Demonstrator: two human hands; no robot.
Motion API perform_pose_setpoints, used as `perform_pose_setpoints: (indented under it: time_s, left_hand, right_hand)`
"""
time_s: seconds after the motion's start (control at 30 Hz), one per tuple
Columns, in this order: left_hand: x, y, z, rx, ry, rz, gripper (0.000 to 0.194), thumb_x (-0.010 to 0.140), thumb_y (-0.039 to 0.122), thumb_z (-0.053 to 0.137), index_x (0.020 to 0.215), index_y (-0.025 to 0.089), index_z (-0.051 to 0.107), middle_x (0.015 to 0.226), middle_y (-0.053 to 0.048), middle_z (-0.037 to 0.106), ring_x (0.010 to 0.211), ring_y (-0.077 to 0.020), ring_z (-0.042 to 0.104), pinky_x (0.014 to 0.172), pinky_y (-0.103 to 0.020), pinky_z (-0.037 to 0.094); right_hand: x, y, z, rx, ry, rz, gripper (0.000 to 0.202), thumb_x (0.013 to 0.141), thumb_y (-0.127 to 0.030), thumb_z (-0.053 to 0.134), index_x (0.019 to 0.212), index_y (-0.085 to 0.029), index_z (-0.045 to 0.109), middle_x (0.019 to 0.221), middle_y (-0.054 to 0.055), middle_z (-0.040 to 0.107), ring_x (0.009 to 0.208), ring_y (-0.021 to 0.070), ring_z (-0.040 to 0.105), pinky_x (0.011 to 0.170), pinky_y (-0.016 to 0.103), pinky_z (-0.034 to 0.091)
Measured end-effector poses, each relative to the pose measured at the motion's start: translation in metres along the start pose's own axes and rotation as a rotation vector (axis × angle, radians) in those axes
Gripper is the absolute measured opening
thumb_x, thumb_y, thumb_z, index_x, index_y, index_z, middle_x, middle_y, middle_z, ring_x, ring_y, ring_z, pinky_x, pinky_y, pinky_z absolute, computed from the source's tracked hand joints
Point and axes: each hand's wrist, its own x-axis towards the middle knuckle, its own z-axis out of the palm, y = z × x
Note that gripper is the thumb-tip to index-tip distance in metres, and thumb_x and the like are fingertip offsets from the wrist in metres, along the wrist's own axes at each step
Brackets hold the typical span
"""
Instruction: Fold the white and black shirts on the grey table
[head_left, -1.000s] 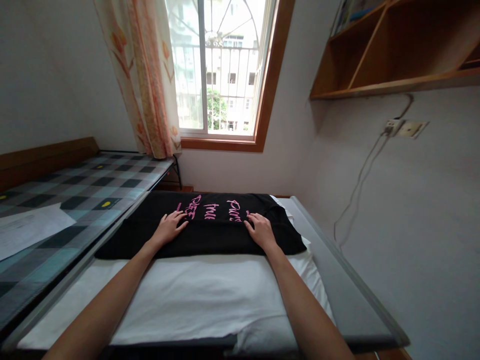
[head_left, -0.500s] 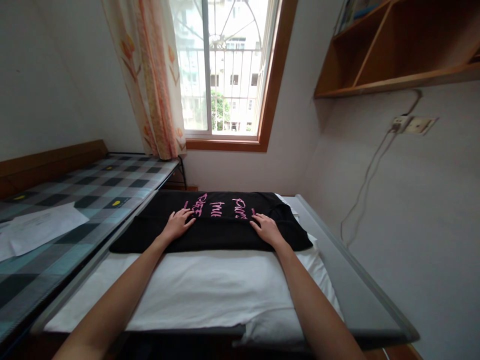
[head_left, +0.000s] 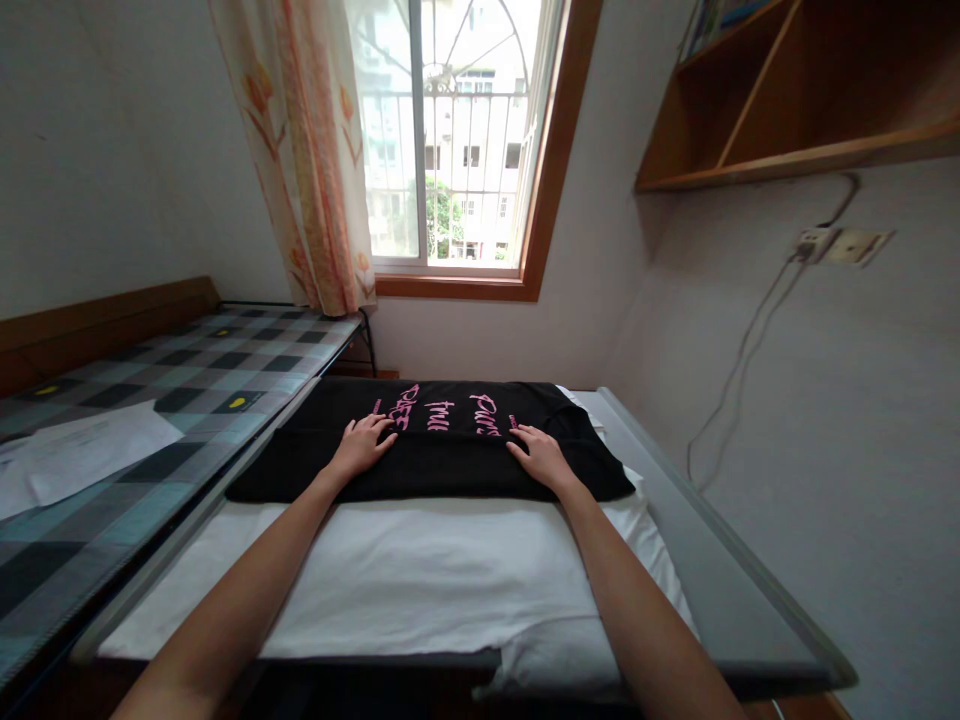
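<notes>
- Some paper sheets (head_left: 105,452) lie on the checked mattress (head_left: 292,340).
- The left hand (head_left: 362,447) rests palm-down on the black T-shirt (head_left: 450,467), fingers slightly spread.
- That pink-lettered T-shirt lies, partly folded over, across white cloth (head_left: 427,580) on the grey tabletop (head_left: 727,565).
- The right hand (head_left: 541,457) rests there too, fingers likewise slightly spread.
- A cord (head_left: 742,345) hangs from the wall socket (head_left: 816,242).

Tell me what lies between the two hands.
In the head view, black cloth with pink lettering lies between the left hand and the right hand; nothing else shows there.
</notes>
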Motion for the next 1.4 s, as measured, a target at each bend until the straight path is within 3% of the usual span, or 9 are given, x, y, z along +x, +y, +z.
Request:
perform_pose_setpoints:
  time_s: [0.4,1.4]
  left_hand:
    - [-0.0037,0.0049,-0.0068,-0.012,-0.021,-0.007,0.043,0.093,0.046,0.042,0.127,0.024,0.057,0.137,-0.008,0.054,0.130,-0.0245,0.045,0.112,-0.051,0.026]
    - [-0.0010,-0.0034,0.0018,0.005,0.007,0.026,0.042,0.092,0.046,0.043,0.125,0.026,0.058,0.137,-0.008,0.054,0.128,-0.0256,0.047,0.111,-0.050,0.028]
  right_hand:
    - [0.0004,-0.0021,-0.0002,-0.013,-0.006,0.007,0.042,0.092,-0.040,0.050,0.126,-0.018,0.061,0.136,0.011,0.056,0.129,0.0244,0.046,0.108,0.039,0.033]
    - [-0.0010,-0.0043,-0.0013,-0.007,-0.018,0.024,0.043,0.092,-0.041,0.049,0.127,-0.018,0.060,0.137,0.011,0.055,0.130,0.0242,0.045,0.109,0.039,0.032]
